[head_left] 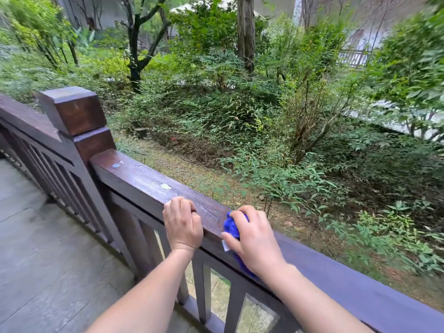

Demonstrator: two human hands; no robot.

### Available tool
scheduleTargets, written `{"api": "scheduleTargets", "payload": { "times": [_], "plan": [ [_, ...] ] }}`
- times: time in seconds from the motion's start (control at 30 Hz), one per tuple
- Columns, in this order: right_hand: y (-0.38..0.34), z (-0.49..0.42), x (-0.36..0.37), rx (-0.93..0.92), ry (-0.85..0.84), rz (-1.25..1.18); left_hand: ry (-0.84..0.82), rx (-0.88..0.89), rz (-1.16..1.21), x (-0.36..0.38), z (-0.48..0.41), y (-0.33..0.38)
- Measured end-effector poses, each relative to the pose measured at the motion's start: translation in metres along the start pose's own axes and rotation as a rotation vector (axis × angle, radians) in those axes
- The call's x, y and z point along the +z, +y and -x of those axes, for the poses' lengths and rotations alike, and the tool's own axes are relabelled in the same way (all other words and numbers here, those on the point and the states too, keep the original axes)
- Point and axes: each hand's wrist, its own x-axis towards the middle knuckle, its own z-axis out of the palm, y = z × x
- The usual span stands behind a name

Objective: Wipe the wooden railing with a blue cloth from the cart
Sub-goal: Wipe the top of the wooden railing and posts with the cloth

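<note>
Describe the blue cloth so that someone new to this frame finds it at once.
From the square post on the left, follow the railing down to the right, past the left hand gripping it. The cloth is bunched under the right hand on top of the railing. Nothing else here is bright blue.

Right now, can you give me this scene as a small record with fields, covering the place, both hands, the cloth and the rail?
Place: wooden deck beside a leafy garden
Left hand: fingers curled over the top of the wooden railing
Right hand: presses a bunched blue cloth onto the railing top
Rail marks: two pale spots farther along, toward the post
</note>
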Motion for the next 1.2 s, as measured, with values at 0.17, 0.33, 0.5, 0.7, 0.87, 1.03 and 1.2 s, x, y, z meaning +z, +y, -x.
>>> {"api": "scheduleTargets", "payload": {
  "times": [0.17, 0.33, 0.5, 0.7, 0.87, 1.03, 1.2],
  "plan": [
    [-0.029, -0.041, 0.017, 0.096, -0.060, -0.004, -0.097, 0.018, -0.027, -0.013, -0.005, 0.006],
    [-0.027, -0.045, 0.028, -0.017, -0.065, -0.046, -0.087, 0.129, 0.211, -0.035, -0.012, -0.027],
    [-0.065, -0.072, 0.047, 0.046, -0.059, 0.007, 0.053, 0.009, 0.051, -0.062, -0.075, -0.094],
    [-0.068, -0.089, 0.057, 0.111, -0.027, 0.001, -0.034, -0.032, -0.029, -0.045, -0.139, -0.156],
    [-0.078, -0.081, 0.069, 0.068, 0.043, 0.003, 0.028, -0.015, 0.099, -0.016, -0.142, -0.172],
    [-0.078, -0.109, 0.064, 0.194, 0.034, 0.031, 0.017, 0.037, 0.092, -0.015, -0.141, -0.177],
    [-0.087, -0.097, 0.066, -0.002, -0.066, 0.055, -0.056, 0.128, 0.051, -0.021, -0.140, -0.183]
  ]
}}
